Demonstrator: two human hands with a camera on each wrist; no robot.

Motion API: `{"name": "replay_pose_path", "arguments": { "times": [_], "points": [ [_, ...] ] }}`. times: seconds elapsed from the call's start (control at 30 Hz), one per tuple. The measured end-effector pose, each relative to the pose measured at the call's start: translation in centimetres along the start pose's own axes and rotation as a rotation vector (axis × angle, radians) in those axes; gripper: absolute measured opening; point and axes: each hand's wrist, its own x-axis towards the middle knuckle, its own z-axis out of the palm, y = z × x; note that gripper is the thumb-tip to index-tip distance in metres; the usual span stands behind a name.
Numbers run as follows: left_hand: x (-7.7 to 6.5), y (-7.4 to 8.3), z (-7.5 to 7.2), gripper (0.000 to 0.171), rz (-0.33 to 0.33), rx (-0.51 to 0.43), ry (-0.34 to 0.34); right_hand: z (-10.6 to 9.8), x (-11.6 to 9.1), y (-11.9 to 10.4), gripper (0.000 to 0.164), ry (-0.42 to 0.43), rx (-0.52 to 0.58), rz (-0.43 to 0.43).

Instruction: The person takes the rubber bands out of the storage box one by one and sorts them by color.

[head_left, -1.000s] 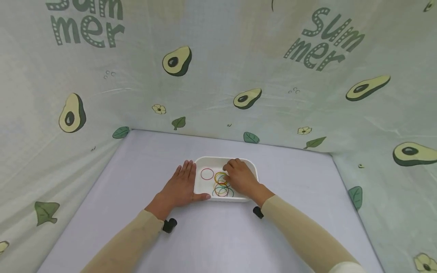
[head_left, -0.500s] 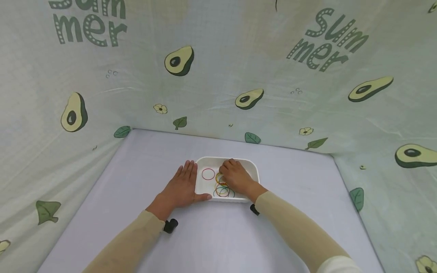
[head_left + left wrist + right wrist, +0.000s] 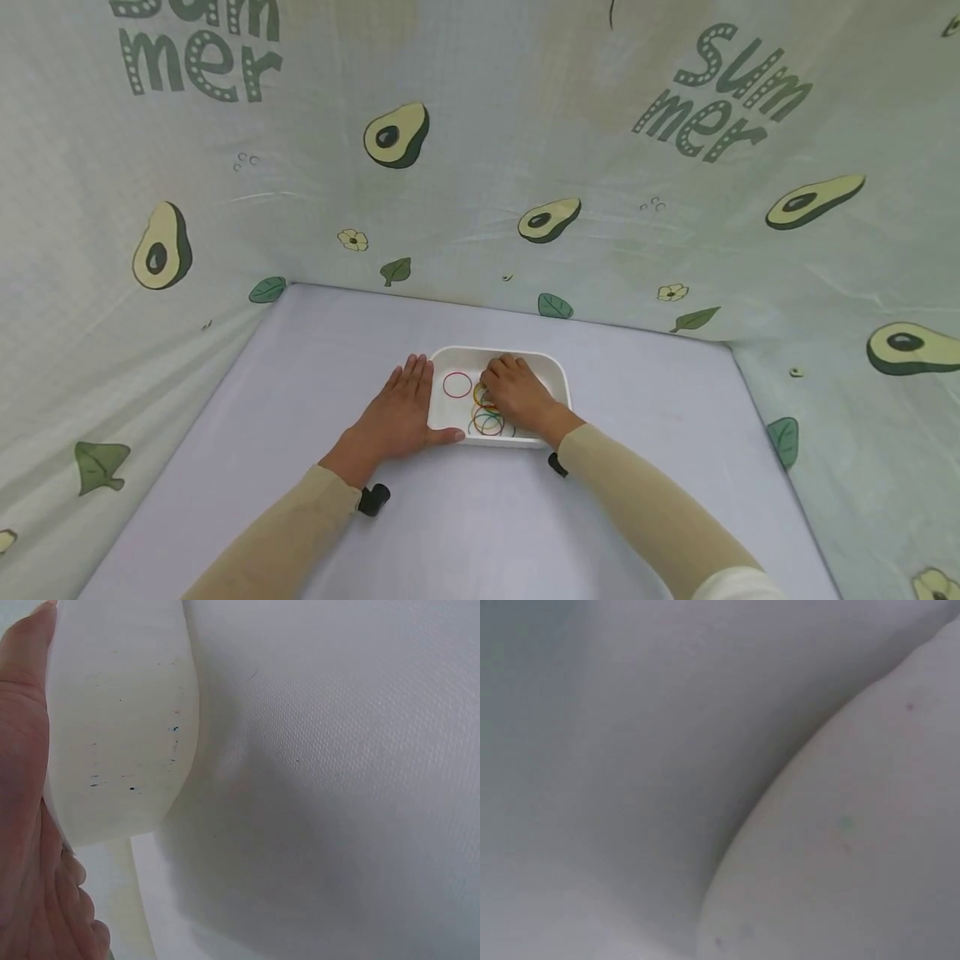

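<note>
Along the tray's [image 3: 447, 413] left edge, the left hand [image 3: 401, 412] rests with fingers straight, thumb at the near edge. Inside, the right hand [image 3: 519, 393] bends over overlapping bands [image 3: 488, 415]; its grip is hidden. A red band [image 3: 457, 397] lies apart, nearer the left edge.

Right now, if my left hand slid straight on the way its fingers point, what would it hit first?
Probably the avocado-print cloth behind the tabletop. Your left hand touches the white tray, and the way past it looks free, though depth is unclear and it might brush the tray's corner.
</note>
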Motion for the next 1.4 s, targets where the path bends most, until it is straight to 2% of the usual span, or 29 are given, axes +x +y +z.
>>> {"name": "replay_pose_path", "arguments": {
  "times": [0.17,0.47,0.7,0.87,1.1,1.4],
  "points": [
    [0.13,-0.04,0.08,0.129,-0.003,0.003,-0.001,-0.18,-0.04,0.06,0.017,0.014,-0.006,-0.012],
    [-0.01,0.04,0.19,0.129,-0.007,-0.004,-0.008,0.43,0.09,0.25,0.013,-0.021,-0.030,-0.002],
    [0.03,0.11,0.21,0.129,-0.016,0.001,-0.017,0.60,-0.06,0.28,0.016,-0.039,-0.071,0.005],
    [-0.02,0.23,0.10,0.129,-0.019,-0.005,-0.017,0.57,-0.19,0.24,0.016,-0.013,-0.133,0.002],
    [0.00,0.29,0.13,0.128,-0.017,-0.010,-0.010,0.55,-0.24,0.38,0.014,0.029,-0.166,-0.003],
    [0.05,0.03,0.24,0.129,-0.015,0.041,-0.012,0.64,-0.39,0.65,0.008,0.058,-0.217,-0.002]
  ]
}}
